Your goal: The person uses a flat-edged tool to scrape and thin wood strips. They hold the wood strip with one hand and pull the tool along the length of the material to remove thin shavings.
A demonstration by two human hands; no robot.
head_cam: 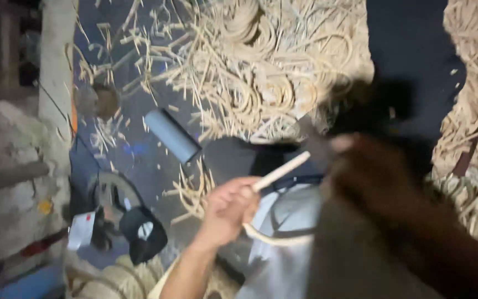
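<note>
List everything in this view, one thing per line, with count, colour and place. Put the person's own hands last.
cane rod: one, pale cream, centre, its end sticking up out of the left hand.
coiled cane strips: a heap, too many to count, straw-coloured, top centre.
loose cane offcuts: scattered, straw-coloured, on the floor left of centre.
cane bundle: one mass, straw-coloured, right edge.
cylinder: one, grey-blue, lying on the floor left of centre.
floor covering: dark blue, under everything.
dark blurred tool: one, black, above the right hand; kind unclear.
left hand: fingers closed round the cane rod.
right hand: blurred, right of centre, at the dark tool; grip unclear.
</note>
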